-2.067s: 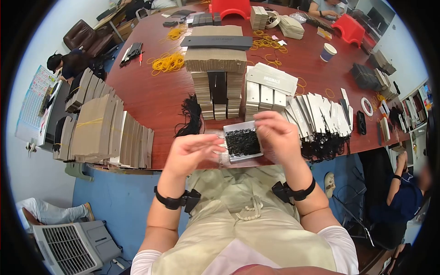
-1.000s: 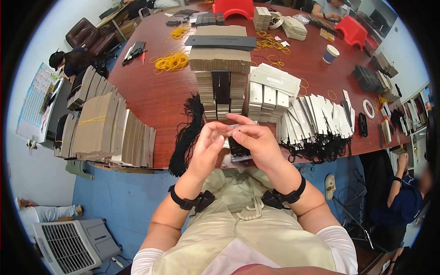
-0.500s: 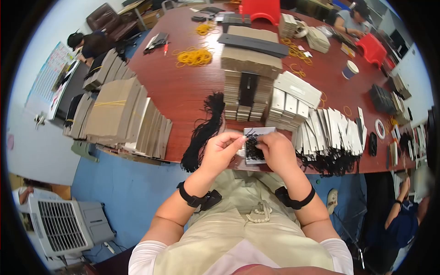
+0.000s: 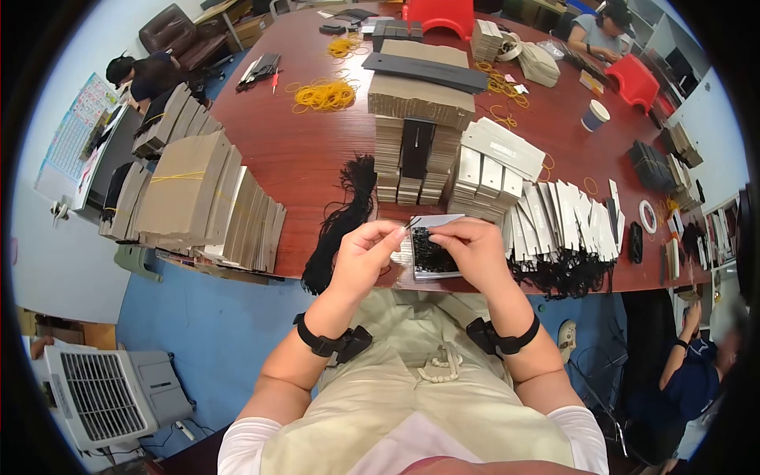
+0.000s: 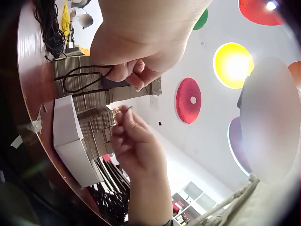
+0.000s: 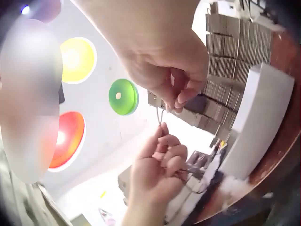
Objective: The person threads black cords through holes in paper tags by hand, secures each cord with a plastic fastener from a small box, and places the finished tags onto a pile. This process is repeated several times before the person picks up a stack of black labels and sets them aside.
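Left hand (image 4: 366, 257) pinches a cord (image 5: 64, 84); right hand (image 4: 475, 252) pinches a dark piece (image 5: 129, 108) (type indeterminate). Both work over the near table edge, by the box (image 4: 437, 275). Recommended: keep the cord's tip short, fingertips steady, trailing loop clear.

Blue floor (image 4: 229, 340), pale walls, brown armchair (image 4: 180, 39).

Workshop-like room: tag stacks (image 4: 423, 87) crowding a shared table (image 4: 269, 134)
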### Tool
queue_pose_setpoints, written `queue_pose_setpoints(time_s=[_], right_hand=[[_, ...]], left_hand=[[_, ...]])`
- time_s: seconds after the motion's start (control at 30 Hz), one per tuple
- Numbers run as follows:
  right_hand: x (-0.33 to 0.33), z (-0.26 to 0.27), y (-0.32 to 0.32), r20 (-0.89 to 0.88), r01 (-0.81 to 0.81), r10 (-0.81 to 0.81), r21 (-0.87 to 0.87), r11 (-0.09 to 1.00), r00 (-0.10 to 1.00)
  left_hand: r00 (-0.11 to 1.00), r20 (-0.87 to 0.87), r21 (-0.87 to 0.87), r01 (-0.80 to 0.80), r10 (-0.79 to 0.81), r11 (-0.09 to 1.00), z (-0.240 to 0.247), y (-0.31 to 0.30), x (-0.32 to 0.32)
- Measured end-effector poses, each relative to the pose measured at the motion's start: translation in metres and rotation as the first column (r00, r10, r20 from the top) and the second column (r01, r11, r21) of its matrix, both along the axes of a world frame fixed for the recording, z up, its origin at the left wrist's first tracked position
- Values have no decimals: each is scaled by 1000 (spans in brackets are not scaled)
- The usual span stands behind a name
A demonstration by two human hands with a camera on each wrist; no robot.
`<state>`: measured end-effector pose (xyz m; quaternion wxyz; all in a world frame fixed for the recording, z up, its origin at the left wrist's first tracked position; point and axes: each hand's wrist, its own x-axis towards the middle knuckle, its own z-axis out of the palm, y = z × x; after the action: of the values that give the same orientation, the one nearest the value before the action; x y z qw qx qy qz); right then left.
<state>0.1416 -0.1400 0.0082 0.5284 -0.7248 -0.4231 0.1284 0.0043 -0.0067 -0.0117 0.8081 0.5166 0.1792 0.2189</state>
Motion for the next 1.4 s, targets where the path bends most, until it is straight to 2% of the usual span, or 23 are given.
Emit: queue_pose_setpoints(time_s=[0.03,0.07,0.2,0.3,0.33,0.43,0.5,0.53,0.63,0.73,0.77,0.87,0.97,1.1,1.2,1.23,1.33,1.4], right_hand=[[-2,10,-1,-257,-15,16,6,1000,966],[-3,16,-1,-498,-29,33,17,999,867],[2,11,2,-663,-105,207,191,976,720],[2,13,2,-766,-144,230,179,973,601],[1,11,2,-751,-133,240,200,971,616],[1,9,1,-708,-109,248,236,966,662],[4,12,-2,-682,-113,244,231,966,690],[5,11,-3,-706,-115,242,224,968,665],[7,5,-7,-774,-120,226,193,974,591],[9,-4,-7,-773,-125,239,205,971,588],[9,-5,-7,-735,-139,238,194,971,635],[6,-3,-5,-707,-160,244,185,970,664],[7,-2,-2,-735,-162,308,266,950,604],[2,7,4,-817,-56,260,271,961,514],[0,5,6,-768,-34,297,339,940,568],[1,2,5,-767,-71,359,382,922,532],[1,0,6,-872,-31,371,382,924,320],[0,0,9,-903,-39,363,364,930,229]], left_hand=[[999,23,-7,24,-24,1000,0,-1,0],[999,20,-3,35,-35,999,0,-2,0],[999,30,65,35,-37,997,6,-8,-1],[999,30,122,15,-19,992,8,-8,-2],[1000,27,136,12,-15,991,8,-8,-3],[996,88,504,-70,29,861,2,-4,-1],[997,72,441,-49,19,896,2,-5,-2],[998,63,411,-43,18,910,2,-5,-4],[996,74,478,-72,42,875,-4,-3,-3],[998,52,497,-67,47,865,-7,-3,-3],[998,43,507,-63,48,860,-8,-2,-2],[998,38,504,-55,41,862,-1,-3,-3],[997,52,463,-68,50,884,-2,-4,-4],[996,68,419,-83,59,904,-2,-3,-4],[996,45,410,-85,73,908,-1,-3,-5],[996,47,413,-91,78,906,-1,-3,-6],[994,62,509,-110,91,853,-4,-1,-5],[992,83,581,-129,99,803,-6,-1,-4]])
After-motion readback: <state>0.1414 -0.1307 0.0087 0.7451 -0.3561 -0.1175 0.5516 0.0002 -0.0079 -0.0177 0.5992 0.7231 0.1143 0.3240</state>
